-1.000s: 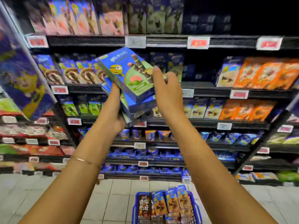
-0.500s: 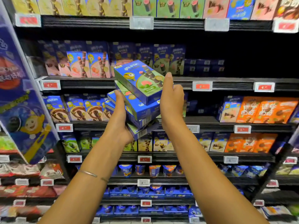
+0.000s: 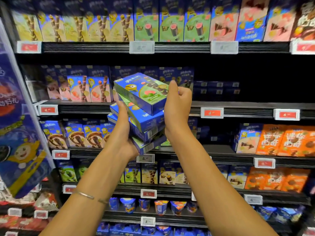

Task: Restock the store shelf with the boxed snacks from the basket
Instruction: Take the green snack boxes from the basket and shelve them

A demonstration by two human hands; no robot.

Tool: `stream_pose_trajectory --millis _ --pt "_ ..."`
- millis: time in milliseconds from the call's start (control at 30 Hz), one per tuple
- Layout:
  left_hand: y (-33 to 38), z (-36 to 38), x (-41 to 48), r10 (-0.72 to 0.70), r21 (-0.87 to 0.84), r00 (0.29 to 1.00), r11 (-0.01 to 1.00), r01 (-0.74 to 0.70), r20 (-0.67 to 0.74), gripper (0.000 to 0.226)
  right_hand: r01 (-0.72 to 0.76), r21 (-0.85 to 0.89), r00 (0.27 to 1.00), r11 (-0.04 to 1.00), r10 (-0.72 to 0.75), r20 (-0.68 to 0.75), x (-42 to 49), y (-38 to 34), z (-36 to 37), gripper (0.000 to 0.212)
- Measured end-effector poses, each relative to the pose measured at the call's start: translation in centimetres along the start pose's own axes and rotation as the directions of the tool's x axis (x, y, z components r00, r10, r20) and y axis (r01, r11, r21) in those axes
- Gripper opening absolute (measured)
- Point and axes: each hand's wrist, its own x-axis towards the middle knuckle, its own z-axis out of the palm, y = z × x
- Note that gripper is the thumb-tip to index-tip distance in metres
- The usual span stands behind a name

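Your left hand point(image 3: 124, 133) is under and beside the stack point(image 3: 144, 123) of blue and green boxes. Its fingers curl up the left side and the palm props the low end, so the boxes do not slide off. The stack leans and the boxes are fanned out, not square. That is likely why you grip it so close.

Your right hand point(image 3: 177, 106) is at the right end of the top box point(image 3: 141, 91). The thumb stands up along the box's edge and the fingers curl in behind, so it pinches that box. I think you are about to lift this one off while the other hand holds the rest.

The stack is up in the air, in front of the shelf point(image 3: 247, 106) second from the top, not on it. To the left on that shelf, pink boxes point(image 3: 92, 89) stand in a neat row, faces out. To the right there is a dark gap point(image 3: 269, 82). That gap looks like a good place for new boxes. But green boxes point(image 3: 171, 28) much like yours stand one shelf up, so I cannot tell which spot you mean.

The basket is not in view. None of the boxes you hold is on a shelf yet. Watch the lower boxes: they are tilted and could slip when the top one comes away.
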Motion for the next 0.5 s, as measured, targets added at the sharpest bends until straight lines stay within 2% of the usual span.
stream_pose_trajectory --millis 167,267,500 --pt "-1.0 0.7 0.8 -0.053 -0.056 0.996 0.997 0.048 -0.076 0.087 -0.03 0.033 1.0 0.999 0.03 0.0 1.4 0.6 -0.5 0.025" --pt "-1.2 0.4 1.4 -0.097 -0.087 0.993 0.992 0.091 -0.067 0.089 -0.029 0.063 1.0 0.998 0.029 -0.003 2.0 1.0 -0.4 0.03" --pt "-0.3 -1.4 2.7 -0.159 -0.107 0.984 0.983 0.149 -0.086 0.09 -0.103 0.137 0.995 0.985 0.103 0.01 3.0 2.4 0.1 0.027"
